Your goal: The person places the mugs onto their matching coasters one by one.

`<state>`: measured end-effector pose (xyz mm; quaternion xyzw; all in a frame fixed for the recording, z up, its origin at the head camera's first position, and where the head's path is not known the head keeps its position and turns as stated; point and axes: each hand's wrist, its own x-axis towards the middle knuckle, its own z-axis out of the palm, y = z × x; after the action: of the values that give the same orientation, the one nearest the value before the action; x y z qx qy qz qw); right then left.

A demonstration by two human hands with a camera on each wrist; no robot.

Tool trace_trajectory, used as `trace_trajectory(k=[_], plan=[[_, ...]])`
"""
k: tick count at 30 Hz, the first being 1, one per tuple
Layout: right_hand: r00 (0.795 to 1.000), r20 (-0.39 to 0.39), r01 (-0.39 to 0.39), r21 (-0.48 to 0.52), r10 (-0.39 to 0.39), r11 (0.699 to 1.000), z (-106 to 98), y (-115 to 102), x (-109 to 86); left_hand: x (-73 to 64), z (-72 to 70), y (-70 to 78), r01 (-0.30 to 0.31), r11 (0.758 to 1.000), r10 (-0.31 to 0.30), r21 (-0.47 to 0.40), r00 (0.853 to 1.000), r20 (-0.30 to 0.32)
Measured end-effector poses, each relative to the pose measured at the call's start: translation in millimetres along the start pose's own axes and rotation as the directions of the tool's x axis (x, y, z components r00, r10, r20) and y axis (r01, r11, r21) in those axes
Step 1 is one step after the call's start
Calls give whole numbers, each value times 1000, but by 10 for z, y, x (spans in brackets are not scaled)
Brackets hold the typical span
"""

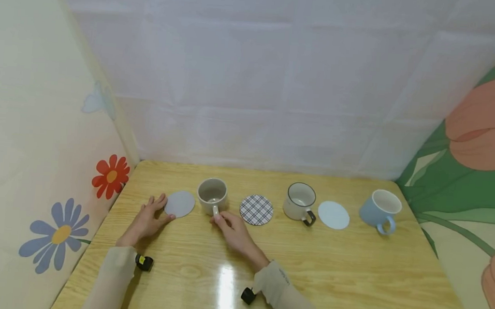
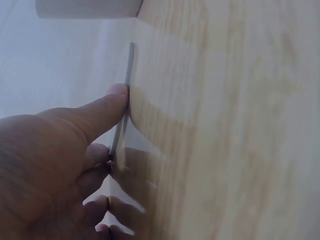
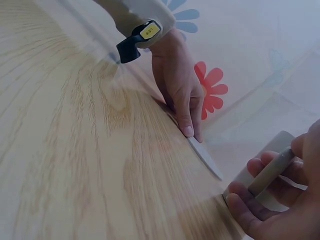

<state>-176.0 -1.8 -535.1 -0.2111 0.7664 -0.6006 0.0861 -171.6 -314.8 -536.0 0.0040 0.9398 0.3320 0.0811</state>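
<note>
In the head view my left hand (image 1: 148, 220) is at a round grey coaster (image 1: 181, 204) lying on the table's left side. Its thumb and a finger pinch the coaster's near left edge; the left wrist view shows the thumb on the thin rim (image 2: 131, 62), other fingers lower along it. Just right of that coaster stands an upright pale grey mug (image 1: 212, 195), its handle toward me. My right hand (image 1: 237, 233) grips this handle (image 3: 272, 172), fingers curled round it in the right wrist view. The mug's base is close over the table or on it.
Rightward along the back of the wooden table (image 1: 351, 279) come a plaid coaster (image 1: 256, 210), a white mug with dark rim (image 1: 299, 201), a pale blue coaster (image 1: 333, 215) and a light blue mug (image 1: 376, 210). A white cloth (image 1: 253, 77) hangs behind; flowered sheets flank both sides.
</note>
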Motion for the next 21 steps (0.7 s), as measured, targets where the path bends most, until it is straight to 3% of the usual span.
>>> trace_trajectory(k=[9,21], plan=[[999,-40,-11,34,12,999,37,30,14,-20,17,-20,-27,1000,26,-11,999,-29],[996,-80,33,61,-28,998,46,56,20,-4,4,6,24,1000,-24,-3,1000,8]])
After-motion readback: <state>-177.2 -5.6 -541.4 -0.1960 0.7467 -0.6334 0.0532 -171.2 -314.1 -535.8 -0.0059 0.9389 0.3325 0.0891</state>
